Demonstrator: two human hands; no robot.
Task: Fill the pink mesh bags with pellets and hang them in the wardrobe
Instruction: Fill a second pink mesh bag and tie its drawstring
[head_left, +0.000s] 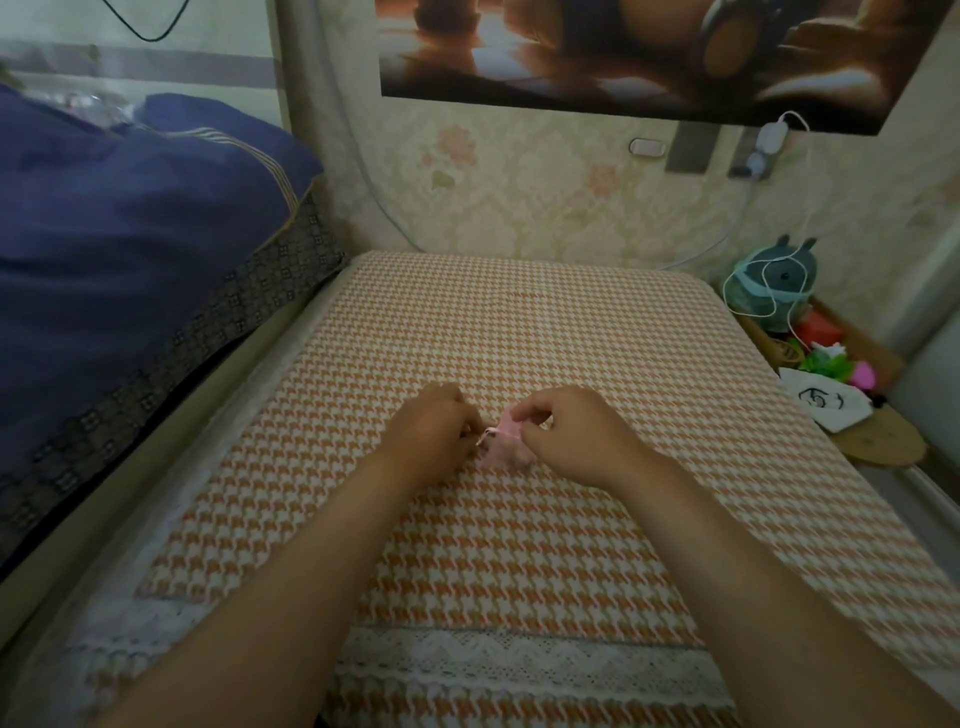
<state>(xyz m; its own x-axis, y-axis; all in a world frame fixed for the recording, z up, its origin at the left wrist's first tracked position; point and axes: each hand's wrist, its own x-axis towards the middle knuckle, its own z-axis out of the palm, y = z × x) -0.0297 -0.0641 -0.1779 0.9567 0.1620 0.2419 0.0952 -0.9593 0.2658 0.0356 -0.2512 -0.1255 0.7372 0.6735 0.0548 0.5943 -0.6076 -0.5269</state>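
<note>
two hands meet near the middle of a table covered in an orange and white houndstooth cloth (519, 322), with one small pink mesh bag (506, 451) between them. the bag sits on the cloth, its body bunched and low and its gathered top turned up toward the fingers. the right hand (563, 436) has its thumb and fingers curled in and pinches the top edge of the bag. the left hand (428, 434) is curled too, knuckles up, and seems to pinch the thin pale drawstring (487, 435) that sticks out at the bag's left side, though the fingertips are hidden under the hand. both forearms reach in from the near edge, over the white lace trim (519, 654) of the cloth. whether pellets are inside the bag cannot be told from this view. dark blue bedding (130, 218) lies on the bed just left of the table. on the right, past the table's edge, a grey-green plush toy (779, 283) sits wrapped in a white cable (802, 171), with a white pouch (826, 402) nearer, resting on a cork mat (878, 441). floral wallpaper and a brown poster (623, 52) fill the wall behind.
</note>
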